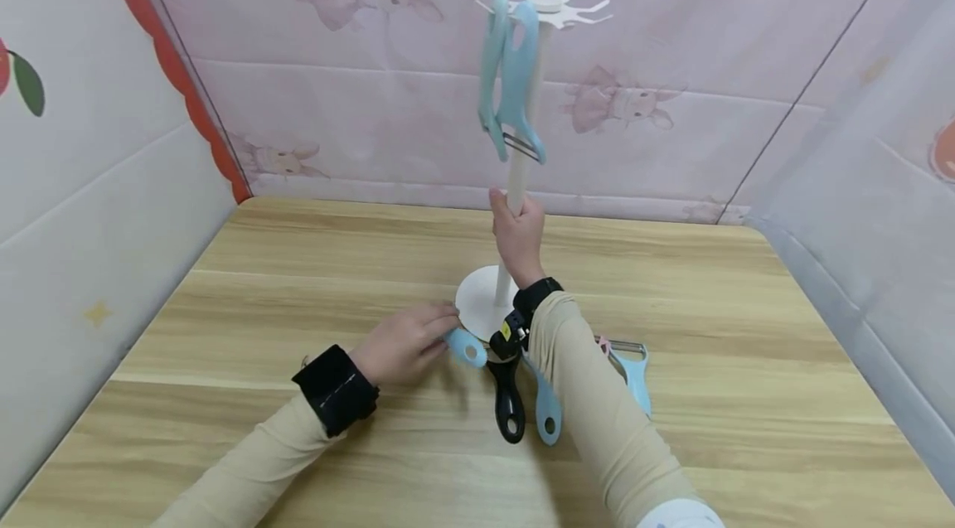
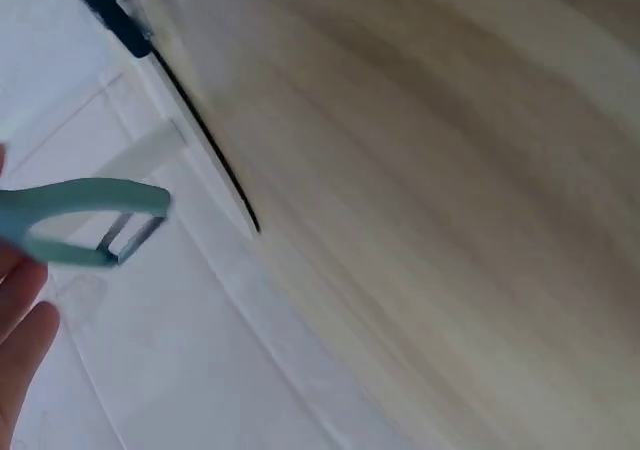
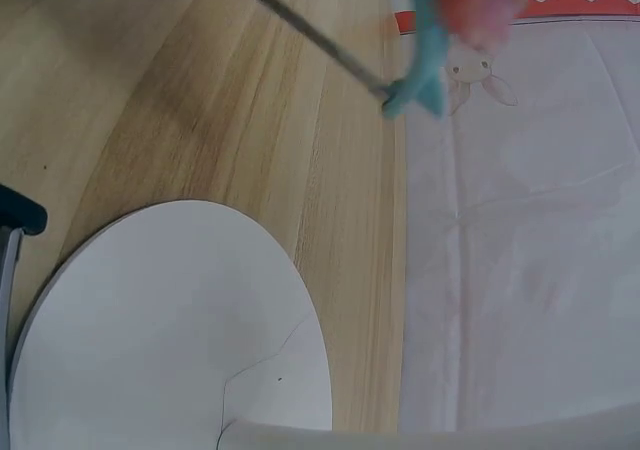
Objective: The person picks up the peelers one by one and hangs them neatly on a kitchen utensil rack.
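My right hand (image 1: 520,236) is wrapped around the white pole (image 1: 518,180) of an upright stand with a round white base (image 1: 477,296). Two light blue peelers (image 1: 515,68) hang from the white hooks (image 1: 574,14) at its top, on the left side. Low beside the base, my left hand (image 1: 409,339) pinches another light blue peeler (image 1: 457,339); its holed handle end shows past the fingertips in the head view. This peeler's blade (image 3: 305,32) shows over the wood in the right wrist view.
In front of the base lie a black-handled peeler (image 1: 509,404) and a light blue handle (image 1: 548,412). Right of my right forearm is a light blue peeler (image 1: 637,375), partly behind the sleeve, with something pink by it. A patterned backdrop (image 1: 373,113) rises behind the wooden table (image 1: 298,279).
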`<move>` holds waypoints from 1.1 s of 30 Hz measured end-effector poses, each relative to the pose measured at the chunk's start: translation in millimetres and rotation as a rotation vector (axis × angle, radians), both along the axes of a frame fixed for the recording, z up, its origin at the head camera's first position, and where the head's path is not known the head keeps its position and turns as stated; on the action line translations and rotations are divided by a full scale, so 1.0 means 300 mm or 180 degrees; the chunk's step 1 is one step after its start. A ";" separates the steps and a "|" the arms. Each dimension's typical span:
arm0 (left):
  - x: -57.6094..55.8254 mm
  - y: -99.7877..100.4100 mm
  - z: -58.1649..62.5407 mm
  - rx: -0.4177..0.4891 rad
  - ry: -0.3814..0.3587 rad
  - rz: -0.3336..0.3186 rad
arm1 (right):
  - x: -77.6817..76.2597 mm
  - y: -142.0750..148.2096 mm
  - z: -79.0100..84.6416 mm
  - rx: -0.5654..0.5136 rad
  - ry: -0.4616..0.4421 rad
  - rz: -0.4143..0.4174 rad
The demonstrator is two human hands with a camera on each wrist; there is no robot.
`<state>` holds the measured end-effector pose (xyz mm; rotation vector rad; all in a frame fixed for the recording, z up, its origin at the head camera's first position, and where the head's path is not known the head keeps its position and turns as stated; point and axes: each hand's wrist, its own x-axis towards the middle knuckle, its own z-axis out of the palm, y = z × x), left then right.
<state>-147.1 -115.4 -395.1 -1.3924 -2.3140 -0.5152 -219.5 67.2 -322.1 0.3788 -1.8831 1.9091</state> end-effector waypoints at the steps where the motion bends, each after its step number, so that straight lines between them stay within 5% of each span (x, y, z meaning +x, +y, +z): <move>1: -0.004 0.002 0.001 0.0119 0.0003 0.0012 | 0.000 0.001 -0.001 -0.0001 -0.0004 -0.0003; 6: -0.022 0.017 0.019 0.0775 -0.0102 0.0062 | 0.002 0.003 -0.004 0.0029 -0.0034 -0.0015; 16: -0.039 0.041 0.068 0.1626 -0.1032 0.0190 | 0.001 0.002 -0.003 0.0055 -0.0055 -0.0019; 25: -0.066 0.059 0.133 0.2078 -0.0704 0.0004 | -0.002 0.000 -0.002 0.0013 -0.0043 -0.0001; 33: -0.097 0.068 0.229 0.2403 -0.0338 -0.0004 | -0.004 0.001 -0.001 -0.0027 -0.0056 0.0011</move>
